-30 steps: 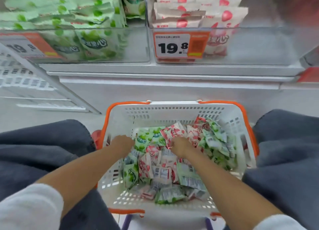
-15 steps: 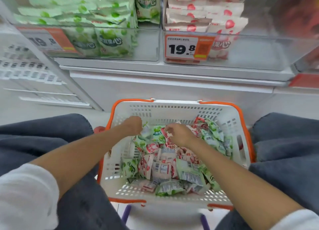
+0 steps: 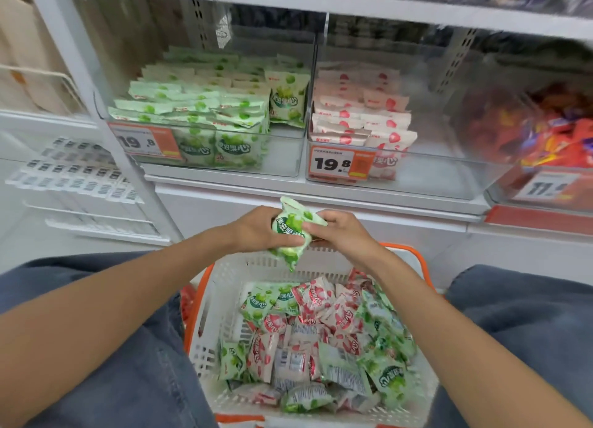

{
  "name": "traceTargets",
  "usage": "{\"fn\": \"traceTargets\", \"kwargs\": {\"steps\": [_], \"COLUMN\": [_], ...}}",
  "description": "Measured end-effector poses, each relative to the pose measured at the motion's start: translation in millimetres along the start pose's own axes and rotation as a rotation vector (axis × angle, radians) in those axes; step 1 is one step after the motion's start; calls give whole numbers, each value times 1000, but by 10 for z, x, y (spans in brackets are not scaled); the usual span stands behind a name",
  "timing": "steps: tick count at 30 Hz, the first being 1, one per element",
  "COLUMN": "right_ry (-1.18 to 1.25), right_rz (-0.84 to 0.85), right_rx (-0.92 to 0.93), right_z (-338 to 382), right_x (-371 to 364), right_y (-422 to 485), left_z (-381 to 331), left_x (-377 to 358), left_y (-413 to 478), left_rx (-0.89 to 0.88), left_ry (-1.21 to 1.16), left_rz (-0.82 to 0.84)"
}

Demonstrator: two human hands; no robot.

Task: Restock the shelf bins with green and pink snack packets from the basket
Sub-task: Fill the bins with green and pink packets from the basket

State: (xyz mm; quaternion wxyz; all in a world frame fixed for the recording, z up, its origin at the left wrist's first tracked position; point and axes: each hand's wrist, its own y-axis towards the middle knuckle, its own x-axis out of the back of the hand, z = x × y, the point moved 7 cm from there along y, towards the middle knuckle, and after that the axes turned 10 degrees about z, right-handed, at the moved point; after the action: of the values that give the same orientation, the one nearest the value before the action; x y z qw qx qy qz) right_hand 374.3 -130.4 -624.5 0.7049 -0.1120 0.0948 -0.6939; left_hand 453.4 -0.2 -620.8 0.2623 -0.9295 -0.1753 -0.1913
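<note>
While both hands lift a green packet (image 3: 290, 231) above the basket (image 3: 231, 286), restocking looks only partway done.

Head view: the left hand (image 3: 256, 231) curls round the packet's left side and the right hand (image 3: 343, 235) pinches its right edge, holding it over the basket's far rim, below the shelf. The green bin (image 3: 285, 161) and pink bin (image 3: 433, 177) are part filled, each with bare floor showing. A mixed heap of packets (image 3: 321, 337) fills the basket, so most sorting remains, I judge. The held packet is small, glossy and crumpled.
</note>
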Motion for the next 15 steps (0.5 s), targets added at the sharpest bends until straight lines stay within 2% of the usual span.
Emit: {"fn": "traceTargets", "kwargs": {"steps": [2,5,7,9,12,15], "right_ry": [-71,-148,-167,-136,-95,-237], "right_rz": [-29,-78,-87,-24,123,63], "right_rx": [2,-1,18,15,-12,43], "right_z": [81,139,180,248,410,653], "right_x": [72,158,184,175,69,4], "right_y": [-24,-11,24,54,84,117], "left_z": [6,-40,-59,-91,-204,-260], "left_x": [87,125,85,81,143,139], "left_y": [12,10,7,-10,-27,-53], "left_rx": [-6,-48,-84,-117,-188,-210], "left_ry": [141,160,54,-22,85,119], "left_rz": [-89,-183,-187,-202,-221,-167]}}
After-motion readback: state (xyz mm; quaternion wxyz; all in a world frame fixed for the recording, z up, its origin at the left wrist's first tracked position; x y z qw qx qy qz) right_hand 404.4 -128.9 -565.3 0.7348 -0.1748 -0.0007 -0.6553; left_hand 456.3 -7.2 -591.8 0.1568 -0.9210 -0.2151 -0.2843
